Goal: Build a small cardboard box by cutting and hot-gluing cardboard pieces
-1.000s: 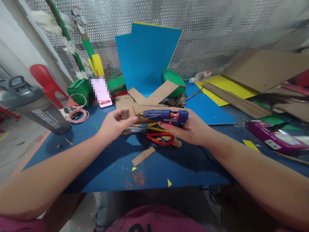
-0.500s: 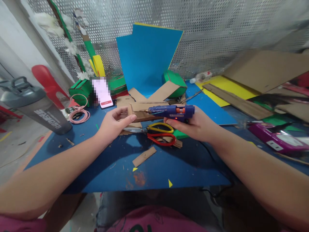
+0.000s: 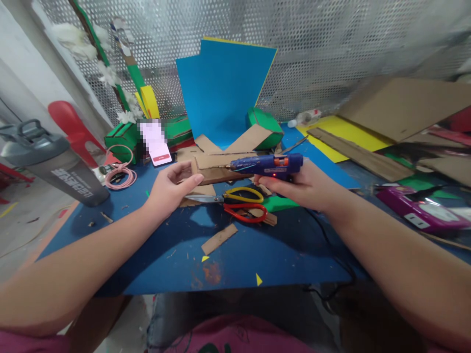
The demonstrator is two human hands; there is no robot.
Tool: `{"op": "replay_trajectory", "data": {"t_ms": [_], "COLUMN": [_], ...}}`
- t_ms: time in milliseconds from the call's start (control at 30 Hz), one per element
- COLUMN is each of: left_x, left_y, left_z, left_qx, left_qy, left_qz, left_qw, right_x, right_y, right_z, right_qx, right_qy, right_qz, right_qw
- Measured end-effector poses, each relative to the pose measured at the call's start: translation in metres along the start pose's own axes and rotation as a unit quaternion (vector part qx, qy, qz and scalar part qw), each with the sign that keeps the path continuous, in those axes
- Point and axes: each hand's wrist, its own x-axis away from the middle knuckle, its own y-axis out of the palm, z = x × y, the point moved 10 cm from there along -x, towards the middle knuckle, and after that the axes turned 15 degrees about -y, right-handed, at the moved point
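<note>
Glue gun (image 3: 268, 165), gripped in the right hand (image 3: 305, 186), is sliding rightward along the cardboard strip (image 3: 213, 174) pinched by the left hand (image 3: 169, 189), above the scissors (image 3: 239, 203), laying its bead.

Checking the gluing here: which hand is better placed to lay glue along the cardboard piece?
Right, probably: the right hand grips the glue gun, nozzle at the cardboard piece, which the left hand steadies.

Single head view, looking forward and down, close over blue table (image 3: 257, 255), facing mesh wall (image 3: 331, 44).
</note>
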Motion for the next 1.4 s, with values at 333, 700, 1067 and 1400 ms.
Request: {"op": "replay_trajectory", "data": {"t_ms": [333, 700, 1067, 1400], "left_x": [0.002, 0.002, -0.003, -0.003], "left_y": [0.000, 0.002, -0.008, -0.012], "left_z": [0.008, 0.013, 0.014, 0.017], "left_qx": [0.022, 0.067, 0.096, 0.131], "left_qy": [0.034, 0.047, 0.074, 0.095], "left_qz": [-0.017, -0.035, -0.029, -0.025], "left_qw": [0.999, 0.996, 0.992, 0.987], "right_x": [0.007, -0.001, 0.009, 0.008], "right_y": [-0.019, -0.043, -0.066, -0.062], "right_z": [0.010, -0.003, 0.013, 0.010], "right_qx": [0.029, 0.097, 0.050, 0.027], "right_qy": [0.042, -0.019, 0.030, 0.026], "right_qz": [-0.002, 0.023, 0.067, 0.060], "right_qw": [0.999, 0.995, 0.996, 0.998]}}
